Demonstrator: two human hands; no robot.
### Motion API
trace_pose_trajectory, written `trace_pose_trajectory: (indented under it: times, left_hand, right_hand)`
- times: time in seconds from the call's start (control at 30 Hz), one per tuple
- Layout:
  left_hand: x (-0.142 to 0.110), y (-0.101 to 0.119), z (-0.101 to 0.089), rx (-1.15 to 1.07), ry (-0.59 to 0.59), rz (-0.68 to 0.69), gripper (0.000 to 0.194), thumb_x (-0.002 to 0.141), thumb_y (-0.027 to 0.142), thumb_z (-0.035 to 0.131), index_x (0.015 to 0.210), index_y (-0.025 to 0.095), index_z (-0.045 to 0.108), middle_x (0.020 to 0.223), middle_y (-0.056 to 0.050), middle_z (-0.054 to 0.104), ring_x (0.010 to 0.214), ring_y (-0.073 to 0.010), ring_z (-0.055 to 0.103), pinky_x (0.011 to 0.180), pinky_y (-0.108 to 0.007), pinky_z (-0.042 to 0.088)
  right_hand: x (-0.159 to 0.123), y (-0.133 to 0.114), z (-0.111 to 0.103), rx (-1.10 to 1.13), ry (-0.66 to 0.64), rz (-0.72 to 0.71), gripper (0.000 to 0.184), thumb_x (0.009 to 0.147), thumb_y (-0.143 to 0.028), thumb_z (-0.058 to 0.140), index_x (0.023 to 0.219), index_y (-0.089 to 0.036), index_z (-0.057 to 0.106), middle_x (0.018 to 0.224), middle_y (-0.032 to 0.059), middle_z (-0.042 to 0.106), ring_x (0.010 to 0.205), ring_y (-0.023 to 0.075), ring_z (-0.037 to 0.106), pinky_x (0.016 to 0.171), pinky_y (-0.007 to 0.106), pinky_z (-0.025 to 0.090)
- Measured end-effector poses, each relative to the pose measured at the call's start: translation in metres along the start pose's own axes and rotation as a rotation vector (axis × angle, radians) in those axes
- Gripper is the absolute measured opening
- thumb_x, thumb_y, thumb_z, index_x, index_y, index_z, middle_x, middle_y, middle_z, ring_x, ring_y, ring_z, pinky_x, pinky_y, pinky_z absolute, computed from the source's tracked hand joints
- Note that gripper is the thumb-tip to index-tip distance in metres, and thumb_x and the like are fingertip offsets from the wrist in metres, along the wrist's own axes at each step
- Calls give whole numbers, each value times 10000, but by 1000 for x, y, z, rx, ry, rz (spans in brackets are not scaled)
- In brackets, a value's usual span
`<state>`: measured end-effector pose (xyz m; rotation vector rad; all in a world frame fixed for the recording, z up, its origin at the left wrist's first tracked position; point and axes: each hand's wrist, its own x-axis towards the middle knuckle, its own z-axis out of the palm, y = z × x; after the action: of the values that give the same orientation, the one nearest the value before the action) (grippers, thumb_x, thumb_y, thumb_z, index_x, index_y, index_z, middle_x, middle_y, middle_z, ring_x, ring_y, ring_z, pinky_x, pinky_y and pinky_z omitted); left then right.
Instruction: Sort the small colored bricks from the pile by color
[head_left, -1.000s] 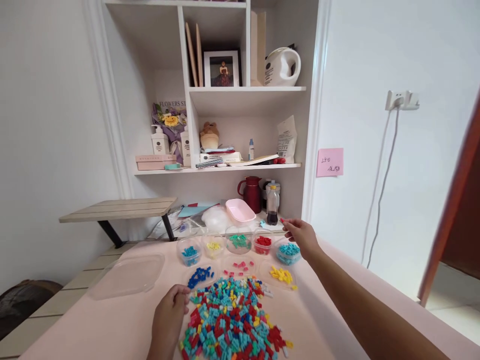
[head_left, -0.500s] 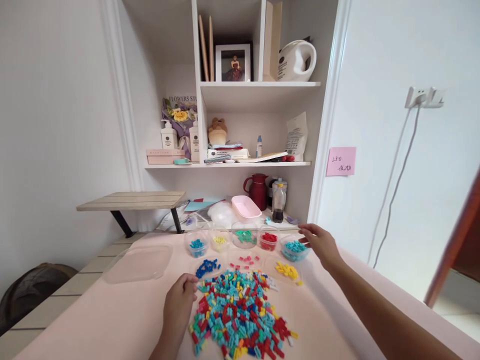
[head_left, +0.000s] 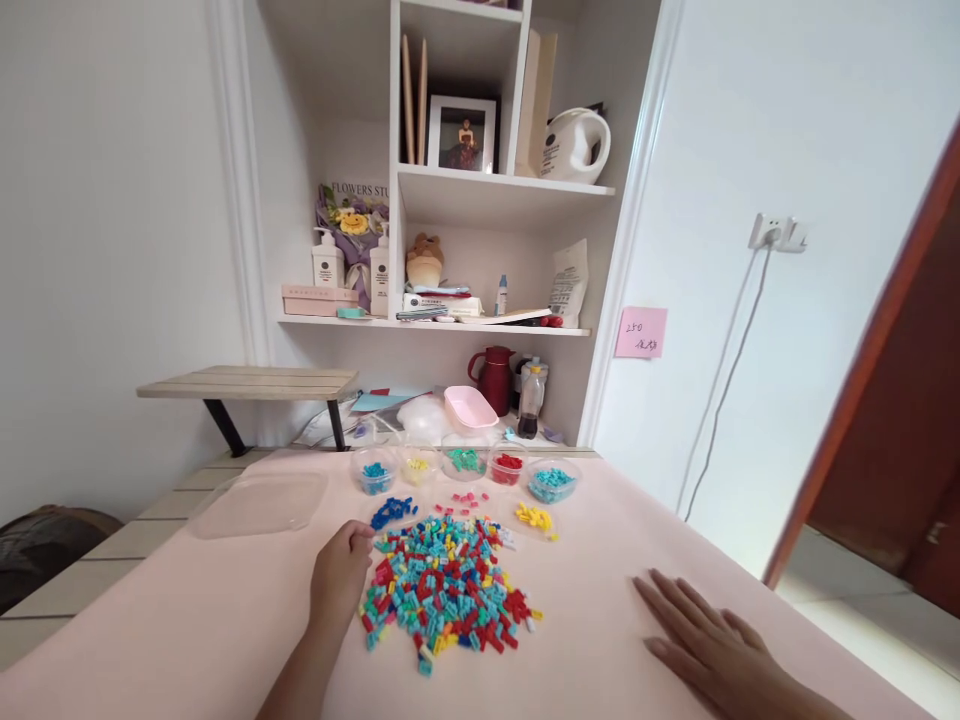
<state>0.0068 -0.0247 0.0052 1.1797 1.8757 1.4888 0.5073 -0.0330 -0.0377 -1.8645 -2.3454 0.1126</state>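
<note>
A heap of small coloured bricks point(head_left: 446, 588), mostly teal, red, blue and yellow, lies on the pink table point(head_left: 187, 640). My left hand point(head_left: 339, 578) rests at the heap's left edge with its fingers curled; what they hold, if anything, is hidden. My right hand point(head_left: 705, 645) lies flat and open on the table, right of the heap and apart from it. Behind the heap stand several clear cups: blue point(head_left: 373, 473), yellow point(head_left: 416, 467), green point(head_left: 466, 461), red point(head_left: 508, 465), teal point(head_left: 553, 484). Small sorted groups of blue point(head_left: 392, 512), pink point(head_left: 469, 499) and yellow point(head_left: 534, 517) bricks lie between.
A clear plastic lid point(head_left: 259, 503) lies left of the cups. Behind the table stand a white shelf unit point(head_left: 487, 190), a pink tub point(head_left: 466, 408), a red jug point(head_left: 496, 379), a bottle point(head_left: 530, 399) and a low wooden bench point(head_left: 247, 384). A brown door edge point(head_left: 870, 360) rises at the right.
My right hand has drawn back from beside the teal cup and now lies flat on the table near me. The view has shifted. My left hand stays at the heap.
</note>
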Motion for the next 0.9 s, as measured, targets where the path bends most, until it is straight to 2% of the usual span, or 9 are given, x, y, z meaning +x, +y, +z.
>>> trace_pose_trajectory:
  times: [0.07, 0.27, 0.43, 0.6, 0.7, 0.8, 0.9]
  left_hand:
    - [1, 0, 0, -3, 6, -5, 184, 667, 287, 459, 718, 237, 628, 663, 7, 653, 604, -191, 626, 571, -273, 403]
    - [4, -1, -3, -44, 51, -25, 162, 633, 280, 504, 722, 241, 633, 653, 14, 660, 579, -187, 614, 581, -279, 394]
    - [4, 2, -3, -133, 94, 0, 206, 632, 277, 476, 740, 221, 643, 626, 18, 641, 563, -168, 593, 602, -285, 419]
    - [3, 5, -4, -271, 139, 41, 261, 620, 301, 476, 773, 179, 649, 638, 9, 618, 553, -136, 569, 606, -284, 465]
    - [1, 8, -6, -353, 239, 32, 278, 603, 304, 479, 779, 159, 639, 642, 4, 592, 542, -121, 552, 570, -272, 459]
    - [-1, 14, -7, -423, 412, 12, 287, 603, 291, 436, 793, 158, 604, 643, 14, 552, 546, -110, 541, 563, -261, 449]
    - [-6, 29, -9, -451, 551, 21, 276, 626, 273, 399, 807, 165, 577, 661, 24, 530, 568, -104, 539, 586, -258, 449]
  right_hand:
    - [3, -9, -1, 34, -2, 8, 586, 872, -655, 287, 1429, -508, 179, 1520, -97, 209, 1402, 313, 163, 1086, 621, 208]
    - [25, -29, -9, 6, 70, 16, 568, 890, -645, 237, 1434, -484, 227, 1526, -69, 243, 1408, 306, 180, 1087, 614, 173]
    - [40, -24, -4, 28, 111, -34, 567, 894, -633, 258, 1431, -452, 288, 1512, -43, 303, 1397, 310, 228, 1086, 596, 178]
    - [49, -15, 7, 39, 118, -7, 565, 895, -635, 251, 1434, -467, 257, 1517, -63, 287, 1403, 306, 211, 1082, 603, 165]
    - [50, -15, 8, 39, 120, -1, 570, 891, -639, 258, 1436, -470, 249, 1521, -67, 276, 1404, 309, 204, 1085, 596, 164]
    - [49, -17, 6, 35, 117, 2, 566, 897, -630, 253, 1436, -459, 259, 1525, -60, 269, 1404, 308, 206, 1088, 589, 155]
    - [49, -19, 3, 34, 119, -1, 560, 901, -621, 256, 1433, -446, 284, 1524, -46, 278, 1400, 313, 212, 1087, 591, 146]
